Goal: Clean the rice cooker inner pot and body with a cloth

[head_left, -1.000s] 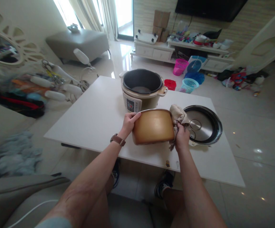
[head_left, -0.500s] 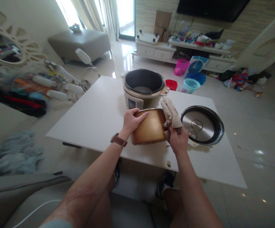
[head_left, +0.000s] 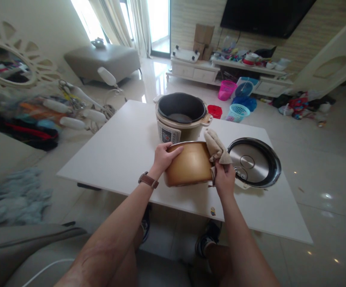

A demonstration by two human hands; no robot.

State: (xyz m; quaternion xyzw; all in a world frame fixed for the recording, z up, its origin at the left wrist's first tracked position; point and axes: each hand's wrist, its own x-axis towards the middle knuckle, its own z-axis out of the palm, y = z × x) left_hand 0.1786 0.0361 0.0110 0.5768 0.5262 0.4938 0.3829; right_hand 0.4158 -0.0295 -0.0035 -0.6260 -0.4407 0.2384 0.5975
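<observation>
A gold-coloured inner pot [head_left: 191,164] is held tilted above the near part of the table, its outer wall towards me. My left hand [head_left: 164,157] grips it at the left rim, thumb along the outside. Bunched in my right hand [head_left: 224,175] is a beige cloth [head_left: 216,147], pressed against the pot's right side. Just behind the pot stands the pressure cooker body [head_left: 180,115], uncovered, with its control panel facing me. The round cooker lid [head_left: 253,162] lies to the right, its metal underside up. I cannot see into the gold pot.
The white table [head_left: 101,155] has a small cartoon sticker [head_left: 213,211] near its front edge. On the floor beyond are a red basin [head_left: 215,111], a light-blue basket [head_left: 238,113] and a pink basket [head_left: 227,90]. A grey seat [head_left: 161,267] is beneath me.
The view has shifted slightly, so most things sit a little lower. Both hands keep their hold on the pot and cloth, with the pot turned only slightly, if at all.
</observation>
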